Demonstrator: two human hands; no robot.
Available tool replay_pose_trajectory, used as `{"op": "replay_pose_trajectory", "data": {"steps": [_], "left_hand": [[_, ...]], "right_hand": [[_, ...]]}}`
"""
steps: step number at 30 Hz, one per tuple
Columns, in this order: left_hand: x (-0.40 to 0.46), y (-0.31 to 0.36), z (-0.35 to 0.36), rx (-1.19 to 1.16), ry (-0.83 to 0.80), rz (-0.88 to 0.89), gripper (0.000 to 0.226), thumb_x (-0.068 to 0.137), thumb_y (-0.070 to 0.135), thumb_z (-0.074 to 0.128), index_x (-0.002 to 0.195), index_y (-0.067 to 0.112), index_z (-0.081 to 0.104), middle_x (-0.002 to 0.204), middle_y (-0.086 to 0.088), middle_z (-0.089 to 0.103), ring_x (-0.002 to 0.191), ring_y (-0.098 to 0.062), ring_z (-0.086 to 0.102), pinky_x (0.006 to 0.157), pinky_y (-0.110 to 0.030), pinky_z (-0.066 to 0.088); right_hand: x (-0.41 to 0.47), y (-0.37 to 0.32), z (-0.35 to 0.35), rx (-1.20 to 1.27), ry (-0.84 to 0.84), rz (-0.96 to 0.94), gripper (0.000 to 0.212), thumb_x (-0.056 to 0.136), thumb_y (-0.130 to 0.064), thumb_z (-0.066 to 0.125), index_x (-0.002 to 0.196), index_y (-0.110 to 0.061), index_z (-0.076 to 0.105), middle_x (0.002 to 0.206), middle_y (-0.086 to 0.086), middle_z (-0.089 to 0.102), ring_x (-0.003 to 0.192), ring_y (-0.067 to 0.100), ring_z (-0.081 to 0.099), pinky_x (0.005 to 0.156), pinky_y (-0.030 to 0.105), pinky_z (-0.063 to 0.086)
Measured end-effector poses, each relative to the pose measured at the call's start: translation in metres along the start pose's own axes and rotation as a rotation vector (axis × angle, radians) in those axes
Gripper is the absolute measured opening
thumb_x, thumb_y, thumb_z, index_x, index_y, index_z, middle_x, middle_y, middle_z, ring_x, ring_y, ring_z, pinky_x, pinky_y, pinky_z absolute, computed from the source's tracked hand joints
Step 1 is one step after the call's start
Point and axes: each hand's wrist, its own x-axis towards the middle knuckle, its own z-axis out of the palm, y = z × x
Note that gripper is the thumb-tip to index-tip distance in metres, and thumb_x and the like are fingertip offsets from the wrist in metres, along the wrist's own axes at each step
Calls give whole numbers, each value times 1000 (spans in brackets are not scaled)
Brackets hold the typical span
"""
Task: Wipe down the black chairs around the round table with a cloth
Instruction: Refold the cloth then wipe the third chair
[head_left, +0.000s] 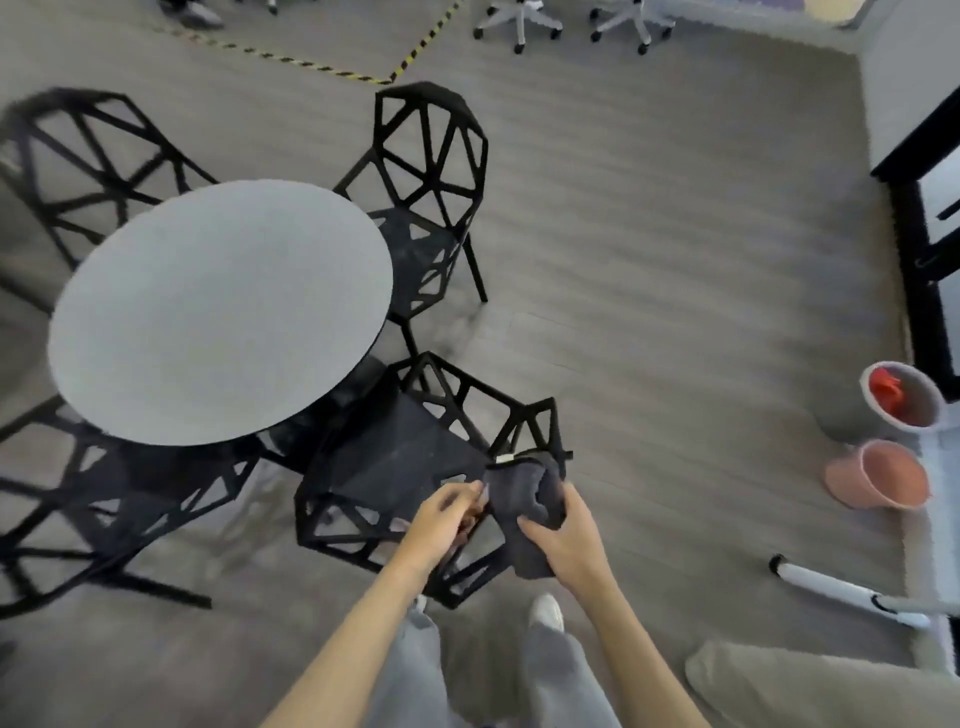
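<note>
From the head camera, looking down past grey trousers and white shoes, the person stands at the back of the nearest black angular lattice-frame chair (374, 467), whose seat is tucked toward the near right edge of the round grey-topped table (218, 312). The right hand (566, 540) grips a dark grey folded cloth (530, 514), fingers curled round its lower part, and the cloth lies against the top of that chair's backrest. The left hand (447, 514) is just beside it, its fingertips pinching the cloth's left edge. Three more black chairs ring the table: one at its far right edge (431, 171), one at the far left (88, 161), one at the near left (104, 499). Well apart on the wood-look floor, to the right, stand a grey bucket (904, 397) with something red inside and a pink bucket (878, 475) just beside it.
</note>
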Motion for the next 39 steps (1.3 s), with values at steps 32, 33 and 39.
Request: {"op": "replay_pose_trajectory", "data": {"steps": [32,33,39], "left_hand": [[-6,-172,25,-829,326,-486,51,113,30,38,158,8,37,158,-14,46,148,-23,42,122,-34,27],[-9,-169,25,-835,302,-474,53,113,30,38,160,9,33,163,-14,40,152,-24,37,125,-36,23],[-17,-164,19,-700,298,-467,46,113,24,38,154,4,43,154,-11,50,146,-26,47,119,-33,33]], "right_hand": [[46,83,17,-1027,-73,-637,36,88,-3,72,123,-11,69,128,9,68,126,31,60,121,48,34],[34,90,30,-1019,-87,-650,36,87,-3,72,121,-12,69,126,7,69,123,28,61,123,46,31],[11,100,34,-916,-170,-684,43,85,-7,77,126,-18,68,131,0,69,134,17,55,126,43,23]]}}
